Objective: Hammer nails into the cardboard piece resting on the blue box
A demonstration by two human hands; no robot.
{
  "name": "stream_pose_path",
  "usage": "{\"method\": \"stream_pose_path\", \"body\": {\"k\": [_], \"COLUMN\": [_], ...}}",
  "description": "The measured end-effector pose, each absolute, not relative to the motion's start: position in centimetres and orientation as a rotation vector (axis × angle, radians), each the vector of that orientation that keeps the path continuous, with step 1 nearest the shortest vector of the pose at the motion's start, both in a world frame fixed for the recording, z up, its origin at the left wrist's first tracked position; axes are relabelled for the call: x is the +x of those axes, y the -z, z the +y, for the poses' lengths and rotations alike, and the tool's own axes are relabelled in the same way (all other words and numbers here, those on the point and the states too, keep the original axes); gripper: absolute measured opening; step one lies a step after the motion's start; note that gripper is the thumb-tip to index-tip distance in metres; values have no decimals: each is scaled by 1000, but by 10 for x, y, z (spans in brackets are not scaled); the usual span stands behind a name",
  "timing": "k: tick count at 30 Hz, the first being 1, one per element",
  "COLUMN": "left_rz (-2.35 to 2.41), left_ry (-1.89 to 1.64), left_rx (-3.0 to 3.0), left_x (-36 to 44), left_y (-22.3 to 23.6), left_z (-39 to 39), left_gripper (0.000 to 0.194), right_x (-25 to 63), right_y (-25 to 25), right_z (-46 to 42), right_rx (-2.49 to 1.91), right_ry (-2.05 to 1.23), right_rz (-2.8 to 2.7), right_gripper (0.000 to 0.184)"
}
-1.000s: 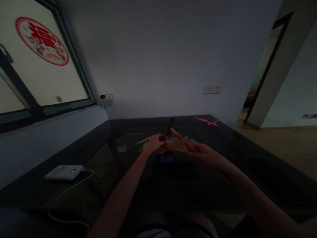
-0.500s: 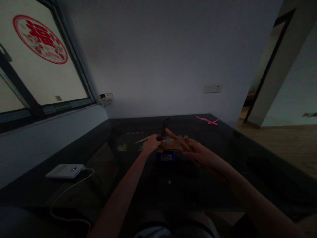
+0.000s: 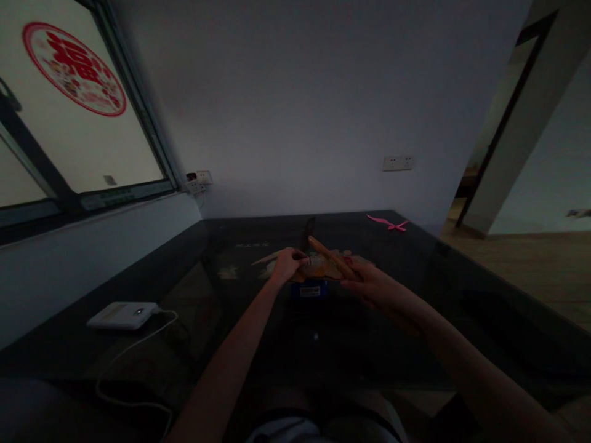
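Observation:
The scene is very dim. My left hand (image 3: 287, 264) is closed over something small at the left edge of a brownish pile (image 3: 323, 268) on the dark table (image 3: 323, 332). My right hand (image 3: 369, 284) grips a long wooden stick (image 3: 329, 255) that slants up to the left over the pile. A thin dark upright object (image 3: 306, 235) rises just behind my left fingers. A blue box with a white label (image 3: 309, 289) sits under the pile, between both hands.
A white device (image 3: 122, 314) with a white cable (image 3: 133, 369) lies on the table's left side. A pink ribbon (image 3: 388, 224) lies at the far right corner. Window and wall sockets at left, a doorway at right.
My right hand and the stick have shifted slightly left and toward me. My left hand stays at the pile. The view has tilted a little.

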State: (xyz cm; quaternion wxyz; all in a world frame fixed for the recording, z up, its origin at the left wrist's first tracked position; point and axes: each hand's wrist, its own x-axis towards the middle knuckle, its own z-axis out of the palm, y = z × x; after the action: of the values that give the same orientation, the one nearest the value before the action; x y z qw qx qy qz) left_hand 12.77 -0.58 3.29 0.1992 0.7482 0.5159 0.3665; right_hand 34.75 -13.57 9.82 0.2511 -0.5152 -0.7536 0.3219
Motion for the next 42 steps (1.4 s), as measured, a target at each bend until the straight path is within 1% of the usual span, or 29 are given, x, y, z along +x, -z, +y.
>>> {"method": "stream_pose_path", "body": {"k": [4, 7, 11, 16, 20, 23, 28, 35, 42], "left_rz": [1526, 1508, 1469, 1529, 1485, 1473, 1467, 1510, 1452], "left_ry": [-954, -964, -977, -954, -970, -974, -964, -938, -946], "left_rx": [2104, 2128, 2137, 2097, 2091, 2097, 2081, 2086, 2114], "left_x": [129, 128, 129, 129, 128, 128, 126, 126, 126], "left_y": [-35, -37, -38, -37, -37, -37, -32, -31, -32], "left_z": [-7, -9, -10, -10, -10, -9, -4, -3, -4], "left_gripper": [20, 18, 16, 20, 17, 16, 22, 18, 19], "right_x": [347, 348, 349, 348, 347, 346, 343, 345, 348], "right_y": [-94, -95, -98, -96, -99, -101, -99, -101, -92], "right_z": [-135, -137, -137, -135, -138, -139, -136, -136, -130], "right_rx": [-1439, -1449, -1405, -1448, -1447, -1444, -1480, -1435, -1410], "right_ry": [-904, -969, -882, -881, -932, -922, -883, -786, -787], "right_rz": [-2050, -2018, -2019, -2073, -2040, -2031, -2090, -2104, -2141], "right_gripper": [17, 19, 22, 18, 21, 20, 14, 22, 21]}}
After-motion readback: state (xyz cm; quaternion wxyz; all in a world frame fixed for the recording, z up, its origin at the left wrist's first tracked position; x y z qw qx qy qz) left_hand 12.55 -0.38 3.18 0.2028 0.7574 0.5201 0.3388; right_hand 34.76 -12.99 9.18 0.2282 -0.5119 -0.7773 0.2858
